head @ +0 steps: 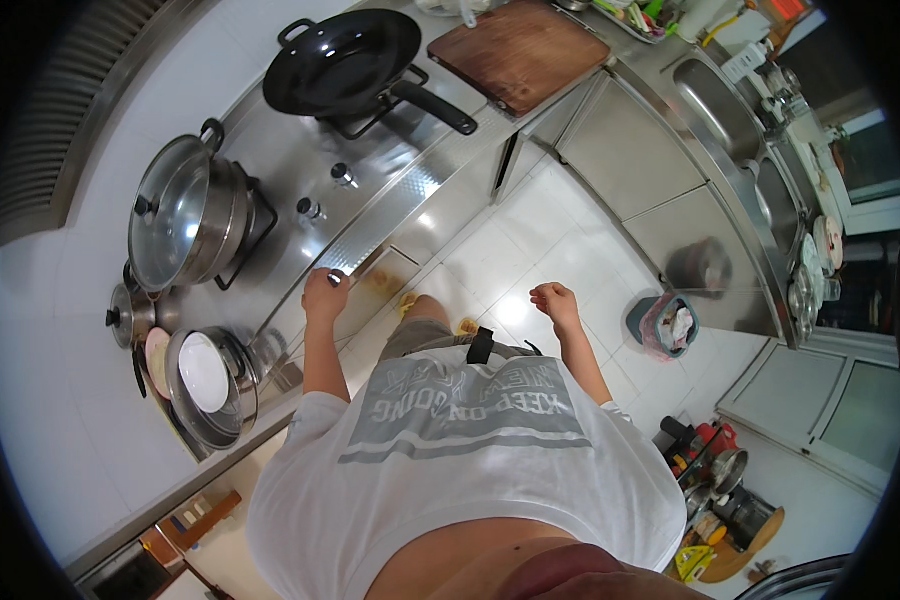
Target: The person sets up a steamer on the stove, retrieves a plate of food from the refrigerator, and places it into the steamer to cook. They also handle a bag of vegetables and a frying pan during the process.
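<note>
My left hand [325, 295] is closed around a small dark, shiny object [335, 278], mostly covered by the fingers. It is beside the front edge of the steel stove counter [390, 214]. Two control knobs, a nearer knob [309, 208] and a farther knob [342, 175], stand on the counter top beyond that hand. My right hand [556, 304] hangs over the white tiled floor [510, 247], fingers loosely bent and apart, holding nothing. A steel pot with a glass lid [169, 214] sits on the left burner. On the other burner rests a black wok [345, 60], its handle pointing toward the front edge.
A wooden cutting board [521, 52] lies beyond the wok. Steel cabinets [630, 150] with a double sink [720, 105] run along the right. A lined waste bin [664, 326] stands on the floor. Left, a white bowl [204, 373] sits in a steel basin [221, 431].
</note>
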### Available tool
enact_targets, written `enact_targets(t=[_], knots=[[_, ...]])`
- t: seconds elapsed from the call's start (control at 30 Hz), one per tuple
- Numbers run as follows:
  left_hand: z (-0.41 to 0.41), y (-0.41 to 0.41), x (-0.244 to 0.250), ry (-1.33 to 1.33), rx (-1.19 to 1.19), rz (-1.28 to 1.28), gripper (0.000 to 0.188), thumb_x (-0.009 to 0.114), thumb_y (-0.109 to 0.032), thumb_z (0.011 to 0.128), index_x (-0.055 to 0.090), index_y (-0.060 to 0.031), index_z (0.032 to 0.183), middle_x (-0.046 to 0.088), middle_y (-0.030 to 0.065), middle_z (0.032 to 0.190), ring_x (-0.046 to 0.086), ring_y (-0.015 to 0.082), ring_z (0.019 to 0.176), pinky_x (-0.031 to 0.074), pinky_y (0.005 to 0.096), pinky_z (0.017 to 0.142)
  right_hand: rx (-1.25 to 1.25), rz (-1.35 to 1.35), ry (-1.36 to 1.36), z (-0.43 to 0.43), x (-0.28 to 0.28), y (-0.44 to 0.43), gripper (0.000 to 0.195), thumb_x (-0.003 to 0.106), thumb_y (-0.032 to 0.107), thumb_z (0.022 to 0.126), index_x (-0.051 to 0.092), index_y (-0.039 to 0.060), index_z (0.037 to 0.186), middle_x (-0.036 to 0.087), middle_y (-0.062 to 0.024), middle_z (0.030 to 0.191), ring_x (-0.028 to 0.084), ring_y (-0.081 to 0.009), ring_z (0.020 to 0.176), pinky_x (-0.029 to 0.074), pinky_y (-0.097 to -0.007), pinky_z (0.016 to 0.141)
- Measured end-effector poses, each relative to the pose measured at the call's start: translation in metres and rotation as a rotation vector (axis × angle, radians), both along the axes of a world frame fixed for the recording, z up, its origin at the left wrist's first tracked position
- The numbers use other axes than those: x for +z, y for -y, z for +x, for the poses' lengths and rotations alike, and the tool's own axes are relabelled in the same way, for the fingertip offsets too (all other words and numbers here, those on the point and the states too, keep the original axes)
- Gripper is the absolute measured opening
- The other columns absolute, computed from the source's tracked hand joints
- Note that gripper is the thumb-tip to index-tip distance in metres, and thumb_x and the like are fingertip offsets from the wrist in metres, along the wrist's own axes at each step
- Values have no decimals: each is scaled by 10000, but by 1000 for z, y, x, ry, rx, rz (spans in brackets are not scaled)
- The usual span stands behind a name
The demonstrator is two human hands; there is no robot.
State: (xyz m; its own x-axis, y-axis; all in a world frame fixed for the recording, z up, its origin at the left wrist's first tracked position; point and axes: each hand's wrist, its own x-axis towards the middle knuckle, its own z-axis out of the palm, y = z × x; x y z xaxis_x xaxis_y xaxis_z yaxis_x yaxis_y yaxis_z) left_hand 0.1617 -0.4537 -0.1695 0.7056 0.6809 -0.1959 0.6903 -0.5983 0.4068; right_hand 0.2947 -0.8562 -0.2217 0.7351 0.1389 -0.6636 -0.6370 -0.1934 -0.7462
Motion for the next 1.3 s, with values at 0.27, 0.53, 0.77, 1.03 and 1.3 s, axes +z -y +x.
enact_targets(t=[0.27, 0.53, 0.77, 1.03, 1.3], knots=[[85, 51, 34, 355, -242, -410, 299, 607, -193, 815, 564, -27, 1059, 616, 104, 993, 593, 190, 924, 453, 290, 798, -105, 74, 5, 48, -7, 21, 159, 505, 155, 826, 594, 25, 850, 642, -73, 840, 609, -142, 763, 475, -252, 663], [248, 158, 50, 293, -647, -604, 313, 612, -164, 813, 543, -20, 1082, 616, 115, 1001, 594, 200, 937, 460, 290, 794, -153, 91, 68, 144, -1, 71, 94, 558, 94, 793, 602, 17, 824, 637, -62, 818, 598, -130, 761, 466, -246, 662], [414, 256, 56, 116, -929, -611, 403, 601, -227, 798, 521, 9, 1114, 576, 199, 1065, 611, 288, 849, 475, 319, 746, -321, -8, 152, 275, 0, 161, 81, 616, 85, 744, 587, 10, 735, 612, -46, 728, 545, -115, 676, 444, -247, 625], [546, 313, 50, -105, -1222, -284, 447, 560, -265, 838, 479, 19, 1175, 510, 218, 1181, 499, 351, 1083, 419, 384, 876, -474, -207, 260, 373, -18, 217, 247, 667, 253, 736, 601, 18, 699, 615, -58, 640, 549, -127, 577, 451, -269, 565], [623, 388, 57, -152, -1330, -191, 477, 568, -274, 821, 479, 24, 1182, 500, 233, 1185, 477, 371, 1096, 388, 394, 921, -461, -276, 179, 408, 2, 302, 229, 624, 239, 765, 590, 19, 709, 625, -76, 690, 593, -144, 636, 469, -280, 596]])
